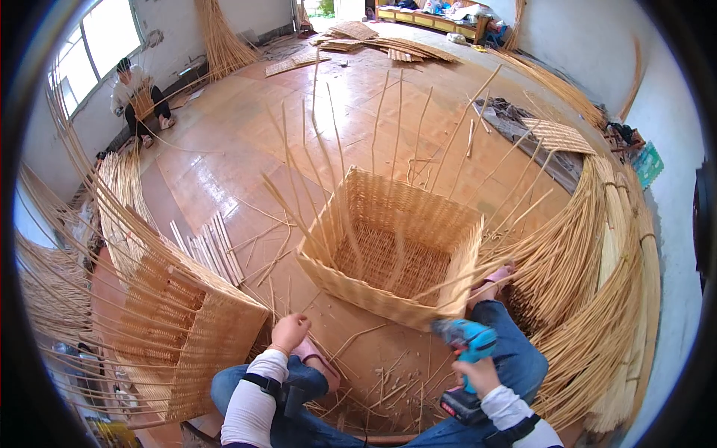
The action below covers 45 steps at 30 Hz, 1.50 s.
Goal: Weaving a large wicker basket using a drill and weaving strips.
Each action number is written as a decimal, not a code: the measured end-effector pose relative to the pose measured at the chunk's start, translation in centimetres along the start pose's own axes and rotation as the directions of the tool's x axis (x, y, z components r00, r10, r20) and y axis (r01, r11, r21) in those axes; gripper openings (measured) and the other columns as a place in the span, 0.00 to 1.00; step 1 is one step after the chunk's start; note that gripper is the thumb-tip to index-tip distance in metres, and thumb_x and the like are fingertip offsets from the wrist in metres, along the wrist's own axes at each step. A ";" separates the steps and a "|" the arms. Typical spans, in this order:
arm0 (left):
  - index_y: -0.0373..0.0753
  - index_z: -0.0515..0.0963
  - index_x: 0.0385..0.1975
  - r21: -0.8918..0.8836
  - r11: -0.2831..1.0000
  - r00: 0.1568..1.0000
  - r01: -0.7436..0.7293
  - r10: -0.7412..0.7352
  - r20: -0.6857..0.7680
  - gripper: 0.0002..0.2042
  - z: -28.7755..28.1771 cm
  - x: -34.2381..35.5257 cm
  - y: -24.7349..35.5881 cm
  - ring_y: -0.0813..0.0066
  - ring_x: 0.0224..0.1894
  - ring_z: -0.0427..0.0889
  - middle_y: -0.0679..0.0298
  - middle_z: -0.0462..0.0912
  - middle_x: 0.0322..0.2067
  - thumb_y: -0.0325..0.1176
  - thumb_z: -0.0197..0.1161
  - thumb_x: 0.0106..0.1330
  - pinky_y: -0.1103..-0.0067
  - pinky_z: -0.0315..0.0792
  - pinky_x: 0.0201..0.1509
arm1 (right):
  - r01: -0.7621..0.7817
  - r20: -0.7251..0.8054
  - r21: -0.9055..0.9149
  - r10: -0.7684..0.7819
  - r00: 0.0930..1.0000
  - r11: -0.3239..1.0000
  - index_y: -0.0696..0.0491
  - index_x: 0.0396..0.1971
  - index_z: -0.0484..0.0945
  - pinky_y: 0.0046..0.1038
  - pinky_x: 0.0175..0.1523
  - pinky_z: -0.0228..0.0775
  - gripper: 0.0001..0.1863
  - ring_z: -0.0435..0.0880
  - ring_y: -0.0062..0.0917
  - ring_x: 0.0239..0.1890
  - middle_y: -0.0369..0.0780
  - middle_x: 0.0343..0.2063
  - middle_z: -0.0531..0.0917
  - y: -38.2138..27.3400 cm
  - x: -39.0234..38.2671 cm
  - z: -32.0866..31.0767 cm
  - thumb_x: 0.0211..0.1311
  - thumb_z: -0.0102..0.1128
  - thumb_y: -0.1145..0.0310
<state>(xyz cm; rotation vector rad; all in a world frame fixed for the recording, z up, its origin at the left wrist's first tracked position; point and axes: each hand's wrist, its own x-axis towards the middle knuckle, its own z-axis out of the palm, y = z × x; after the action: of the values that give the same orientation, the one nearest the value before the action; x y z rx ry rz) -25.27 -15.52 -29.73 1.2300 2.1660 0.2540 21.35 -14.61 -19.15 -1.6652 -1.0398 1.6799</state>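
Note:
My right hand grips the handle of a blue cordless drill. Its dark front end, a little blurred, points left beside the near right corner of a woven wicker basket. This rectangular basket sits open side up on the floor before me, with long upright rods rising from its rim. Left of the basket's near side, my left hand is closed with its fingers curled together over my left knee. Whether those fingers hold anything is too small to tell.
A second woven basket lies tilted at my left, its long rods spreading outward. Bundles of wicker rods pile up at my right. Pale sticks and scraps litter the floor. Another person sits by the window, far left. Woven panels lie at the back.

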 end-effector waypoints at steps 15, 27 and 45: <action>0.33 0.78 0.49 -0.946 0.324 0.986 0.027 -0.165 -0.028 0.17 6.1 -3.0 7.2 0.81 0.44 0.78 0.65 0.83 0.40 0.42 0.56 0.73 0.82 0.72 0.47 | -0.099 0.016 0.309 0.099 0.995 0.946 0.53 0.31 0.72 0.28 0.19 0.67 0.07 0.74 0.24 0.14 0.36 0.16 0.73 -1.0 2.5 5.1 0.57 0.62 0.72; 0.31 0.80 0.36 -0.622 0.777 0.985 -0.100 0.166 0.048 0.22 13.6 -10.2 17.3 0.68 0.33 0.83 0.55 0.85 0.30 0.47 0.70 0.59 0.72 0.76 0.40 | 0.029 -0.028 0.417 -0.019 0.999 0.908 0.55 0.36 0.72 0.28 0.21 0.69 0.09 0.76 0.24 0.16 0.37 0.19 0.75 -1.4 4.9 -1.2 0.58 0.61 0.71; 0.31 0.75 0.50 -0.779 -0.176 -0.004 -0.601 0.976 -0.218 0.14 -21.8 -25.2 29.1 0.66 0.48 0.81 0.56 0.82 0.45 0.34 0.52 0.72 0.74 0.73 0.53 | -0.276 0.106 0.459 0.256 0.961 0.845 0.54 0.46 0.71 0.28 0.24 0.70 0.14 0.77 0.23 0.20 0.36 0.22 0.75 -0.6 -9.1 -2.9 0.61 0.60 0.74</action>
<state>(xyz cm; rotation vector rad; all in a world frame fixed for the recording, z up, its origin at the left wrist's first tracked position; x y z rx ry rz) -8.63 -17.57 11.17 1.7559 0.1536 1.1251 24.86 -21.33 -13.38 -1.4962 -0.3686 1.9570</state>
